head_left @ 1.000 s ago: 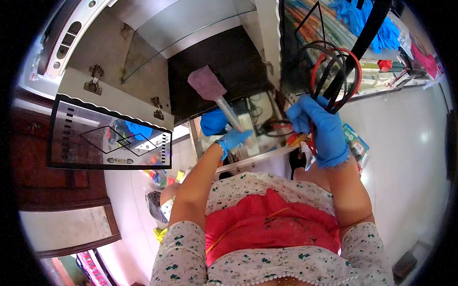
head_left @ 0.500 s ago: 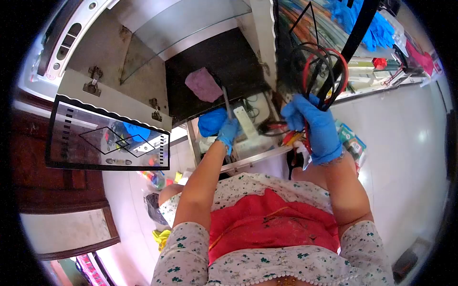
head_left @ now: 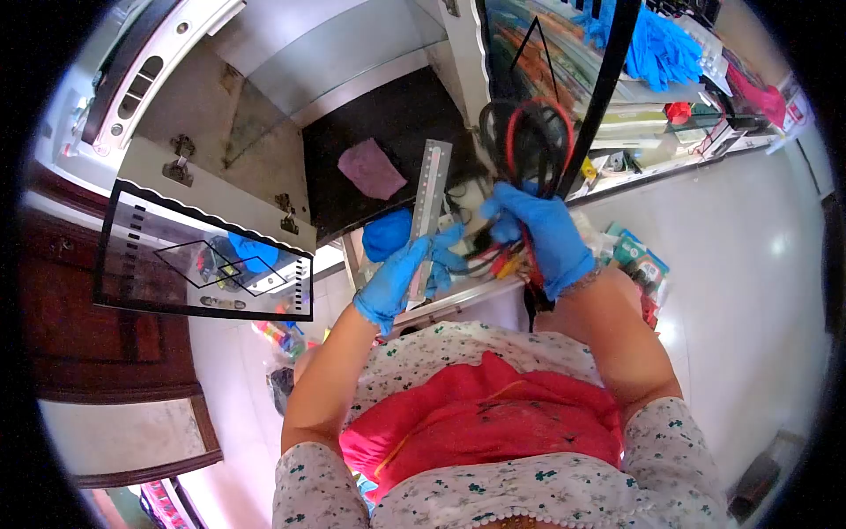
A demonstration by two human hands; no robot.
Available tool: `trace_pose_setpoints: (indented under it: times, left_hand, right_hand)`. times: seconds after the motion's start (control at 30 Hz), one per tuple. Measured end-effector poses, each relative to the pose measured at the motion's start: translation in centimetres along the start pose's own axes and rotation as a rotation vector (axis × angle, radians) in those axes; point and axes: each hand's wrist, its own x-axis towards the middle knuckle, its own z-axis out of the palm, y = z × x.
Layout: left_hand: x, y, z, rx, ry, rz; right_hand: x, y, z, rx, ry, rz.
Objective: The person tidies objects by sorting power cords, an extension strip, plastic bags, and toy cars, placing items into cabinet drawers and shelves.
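One strip (head_left: 430, 187) in left hand (head_left: 395, 280), one cable bundle (head_left: 513, 141) in right hand (head_left: 552, 243)

This looks like a room in a home, judging by the pale, glossy floor (head_left: 740, 256), the dark panelled woodwork (head_left: 115, 353) and the cabinet (head_left: 370, 88) with its open drawer (head_left: 480, 294) and decorated glass door (head_left: 159, 286) (a diamond motif crosses the pane), though heaped blue gloves (head_left: 661, 53) hint at handiwork.

Smooth strip (head_left: 430, 187), rubbery gloves (head_left: 553, 240), glossy floor (head_left: 740, 273)
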Motion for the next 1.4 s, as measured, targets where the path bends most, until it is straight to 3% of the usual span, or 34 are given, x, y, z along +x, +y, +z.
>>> trace_pose_setpoints:
  times: [0.17,0.23,0.3,0.37,0.47,0.53,0.57,0.6,0.63,0.7,0.77,0.83,0.87,0.9,0.93,1.0,1.03,1.1,1.2,1.23,1.3,1.37,1.4]
  left_hand:
    - [-2.2,0.6,1.4,0.144,-0.021,0.158]
    - [-2.7,0.3,1.8,0.149,0.118,0.323]
    - [-4.2,0.3,1.6,0.117,0.156,0.355]
    - [-5.7,-0.2,1.6,0.037,0.294,0.43]
    - [-7.8,-2.2,7.4,-0.079,0.152,0.239]
    - [-7.5,-3.3,9.2,-0.144,0.142,0.206]
    - [-7.1,-3.4,9.2,-0.355,0.231,0.256]
    - [-7.0,-3.4,8.9,-0.567,0.313,0.303]
    - [-6.9,-3.4,7.8,-0.569,0.317,0.311]
    - [-6.8,-3.4,4.7,-0.912,0.281,0.476]
    - [-6.7,-2.6,2.9,-0.923,0.289,0.486]
    - [-6.7,-0.2,2.6,-0.957,0.059,0.632]
    - [-7.0,1.1,3.0,-0.883,0.238,0.616]
    - [-6.7,1.2,2.0,-0.881,0.237,0.616]
    - [-6.6,1.2,0.9,-0.556,0.268,0.574]
    - [-7.4,1.7,1.7,0.039,0.294,0.444]
    - [-7.5,1.6,2.2,0.042,0.292,0.443]
    - [-7.6,1.1,3.0,0.235,0.064,0.296]
    - [-7.4,0.7,4.2,0.425,-0.225,0.017]
    - [-7.2,0.6,4.3,0.422,-0.229,0.02]
    - [-7.1,0.3,4.4,0.502,-0.358,-0.122]
    - [-7.0,-0.2,4.6,0.488,-0.327,-0.097]
    - [-7.1,-0.5,4.7,0.473,-0.291,-0.072]
  right_hand:
    - [0.3,0.3,0.4,0.019,-0.051,0.012]
    - [0.5,0.3,0.9,0.045,-0.028,-0.001]
    - [1.3,0.5,1.1,0.065,-0.006,-0.014]
    - [2.3,1.0,1.3,0.099,-0.071,-0.169]
    - [1.4,0.0,4.6,0.211,-0.042,-0.214]
    - [1.0,-0.4,6.3,0.318,-0.028,-0.242]
    - [0.8,-0.3,6.7,0.316,-0.047,-0.24]
    - [0.5,-0.3,6.6,0.396,-0.087,-0.193]
    - [0.2,-0.4,6.2,0.474,-0.123,-0.147]
    - [-0.2,-0.1,5.2,0.467,-0.156,-0.108]
    - [-0.9,0.5,4.8,0.522,-0.151,0.076]
    - [-1.0,1.8,4.5,0.496,-0.151,0.175]
    - [-1.2,2.3,4.3,0.414,-0.175,0.196]
    - [-1.4,2.5,4.2,0.333,-0.198,0.217]
    - [-2.0,2.3,4.9,0.208,-0.084,0.206]
    - [-1.5,3.5,4.2,0.143,-0.103,0.218]
    - [-1.0,4.2,3.9,0.075,-0.124,0.231]
    - [-0.7,5.5,3.8,0.057,-0.086,0.279]
    - [0.4,7.8,2.4,0.394,-0.144,0.531]
    - [0.9,8.1,2.2,0.433,-0.214,0.6]
    - [-0.6,6.3,3.2,0.457,-0.139,0.532]
    - [-1.4,4.4,4.3,0.464,-0.076,0.488]
    - [-0.5,4.4,3.2,0.469,-0.171,0.457]
